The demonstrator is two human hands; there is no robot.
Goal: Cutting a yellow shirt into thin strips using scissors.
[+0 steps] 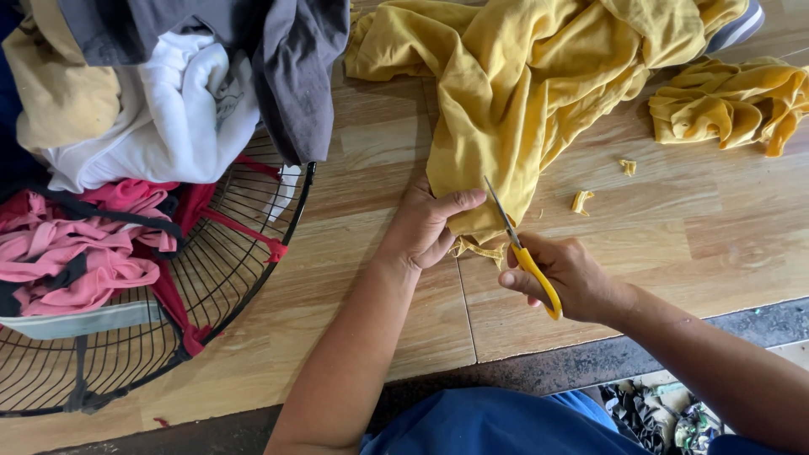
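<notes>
A large yellow garment [514, 93] lies spread over the wooden table [699, 227]. My left hand [425, 226] pinches its lower edge near the table's front. My right hand [573, 278] holds yellow-handled scissors [522, 248], whose blades point up into the cloth just right of my left thumb. A frayed yellow strip hangs below the held edge.
A second bunched yellow cloth [729, 101] lies at the right. Small yellow scraps [581, 200] dot the table. At left, a black wire fan guard [211, 278] holds pink, white, grey and tan clothes [160, 109]. The table's front edge runs below my hands.
</notes>
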